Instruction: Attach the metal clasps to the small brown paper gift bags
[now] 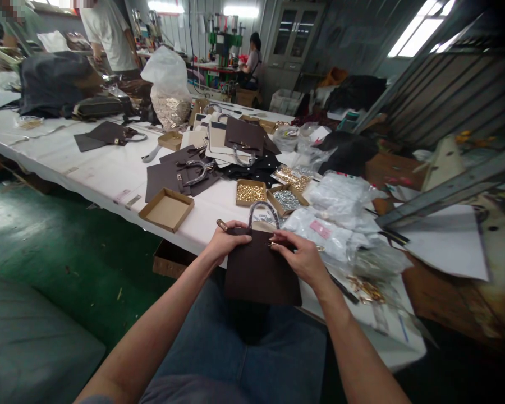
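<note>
A dark brown leather bag panel (pixel 261 275) with a curved handle (pixel 263 209) hangs over the table's near edge, above my lap. My left hand (pixel 227 240) is closed on the panel's top left corner, where a small gold fitting sticks out. My right hand (pixel 301 255) pinches the panel's top edge at the middle, at a small gold clasp piece. Both hands hold the panel.
On the long white table (pixel 105 168) are an empty cardboard tray (pixel 167 209), boxes of gold (pixel 250 192) and silver (pixel 287 199) hardware, more brown panels (pixel 180 175) and plastic bags (pixel 340 221). Two people work at the back. Green floor lies to the left.
</note>
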Available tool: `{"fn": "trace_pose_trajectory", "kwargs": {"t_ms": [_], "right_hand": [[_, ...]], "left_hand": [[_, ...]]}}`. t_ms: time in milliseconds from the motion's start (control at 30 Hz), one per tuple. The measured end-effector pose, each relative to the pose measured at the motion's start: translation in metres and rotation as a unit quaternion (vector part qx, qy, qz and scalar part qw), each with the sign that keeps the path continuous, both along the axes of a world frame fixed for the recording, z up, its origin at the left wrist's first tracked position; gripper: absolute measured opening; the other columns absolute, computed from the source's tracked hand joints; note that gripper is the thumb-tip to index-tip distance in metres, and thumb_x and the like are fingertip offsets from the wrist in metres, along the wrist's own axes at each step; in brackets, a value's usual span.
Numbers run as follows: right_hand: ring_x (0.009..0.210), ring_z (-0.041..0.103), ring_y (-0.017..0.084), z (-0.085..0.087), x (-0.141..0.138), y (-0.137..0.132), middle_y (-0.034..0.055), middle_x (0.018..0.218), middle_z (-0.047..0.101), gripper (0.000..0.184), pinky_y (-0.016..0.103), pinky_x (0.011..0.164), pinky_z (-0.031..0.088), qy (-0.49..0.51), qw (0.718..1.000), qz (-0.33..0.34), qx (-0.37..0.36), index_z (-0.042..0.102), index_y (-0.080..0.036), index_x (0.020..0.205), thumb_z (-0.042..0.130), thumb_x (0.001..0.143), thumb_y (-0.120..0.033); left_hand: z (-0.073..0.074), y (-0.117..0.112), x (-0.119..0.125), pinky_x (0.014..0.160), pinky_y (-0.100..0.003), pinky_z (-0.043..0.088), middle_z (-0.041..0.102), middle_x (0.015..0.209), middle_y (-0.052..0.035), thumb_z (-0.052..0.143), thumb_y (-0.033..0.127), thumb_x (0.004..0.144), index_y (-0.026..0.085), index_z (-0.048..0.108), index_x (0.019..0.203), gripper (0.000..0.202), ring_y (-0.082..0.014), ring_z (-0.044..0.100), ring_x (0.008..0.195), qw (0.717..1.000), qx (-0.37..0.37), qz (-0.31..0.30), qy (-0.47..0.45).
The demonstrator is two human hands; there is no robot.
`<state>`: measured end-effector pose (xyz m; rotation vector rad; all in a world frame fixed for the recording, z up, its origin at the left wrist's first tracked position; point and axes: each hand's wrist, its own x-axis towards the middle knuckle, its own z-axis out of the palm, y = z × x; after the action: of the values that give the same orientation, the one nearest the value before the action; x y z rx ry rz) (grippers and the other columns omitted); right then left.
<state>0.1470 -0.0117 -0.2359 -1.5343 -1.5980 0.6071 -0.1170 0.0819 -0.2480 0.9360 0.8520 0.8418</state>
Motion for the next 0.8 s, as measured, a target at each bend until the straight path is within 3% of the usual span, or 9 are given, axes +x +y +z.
{"fn": "trace_pose_trajectory", "kwargs": {"t_ms": [133, 367, 633, 800], "right_hand": [[0.113, 0.081, 0.033, -0.0016, 0.0015, -0.0002, 0.0037, 0.12, 0.088, 0.024, 0.054, 0.112, 0.063, -0.019, 1.0, 0.003, 0.002, 0.089, -0.033, 0.116, 0.082, 0.1, -0.049], [0.113, 0.08, 0.031, 0.0003, -0.0021, -0.0014, 0.0031, 0.121, 0.087, 0.019, 0.051, 0.109, 0.063, -0.028, 0.998, 0.041, 0.026, 0.088, -0.033, 0.116, 0.08, 0.103, -0.045], [0.11, 0.081, 0.03, -0.0021, 0.003, 0.0055, 0.0051, 0.12, 0.086, 0.018, 0.049, 0.103, 0.066, -0.018, 0.995, 0.091, 0.046, 0.089, -0.033, 0.117, 0.078, 0.106, -0.041], [0.111, 0.081, 0.028, -0.0043, 0.0023, 0.0053, 0.0038, 0.121, 0.086, 0.016, 0.046, 0.101, 0.066, -0.029, 0.993, 0.091, 0.075, 0.089, -0.035, 0.12, 0.078, 0.108, -0.036]], "left_hand": [[-0.001, 0.0005, -0.0003, 0.07, -0.027, 0.059, 0.083, 0.094, -0.005, 0.106, 0.029, 0.064, 0.019, 0.082, 0.111, 0.054, -0.0181, 0.075, 0.078, 0.999, -0.034, -0.01, -0.011], [-0.0085, 0.0025, 0.0029, 0.065, -0.028, 0.058, 0.082, 0.091, -0.0062, 0.104, 0.027, 0.066, 0.018, 0.077, 0.115, 0.057, -0.0192, 0.075, 0.074, 0.996, -0.085, 0.004, -0.006], [-0.0048, -0.0001, 0.0056, 0.066, -0.028, 0.059, 0.081, 0.088, -0.0042, 0.108, 0.027, 0.063, 0.019, 0.075, 0.112, 0.06, -0.0188, 0.075, 0.072, 0.996, -0.088, 0.014, -0.011], [-0.0007, -0.0022, 0.0053, 0.065, -0.025, 0.057, 0.08, 0.087, -0.002, 0.107, 0.028, 0.064, 0.019, 0.074, 0.103, 0.051, -0.016, 0.072, 0.071, 0.999, -0.044, 0.006, -0.016]]}}
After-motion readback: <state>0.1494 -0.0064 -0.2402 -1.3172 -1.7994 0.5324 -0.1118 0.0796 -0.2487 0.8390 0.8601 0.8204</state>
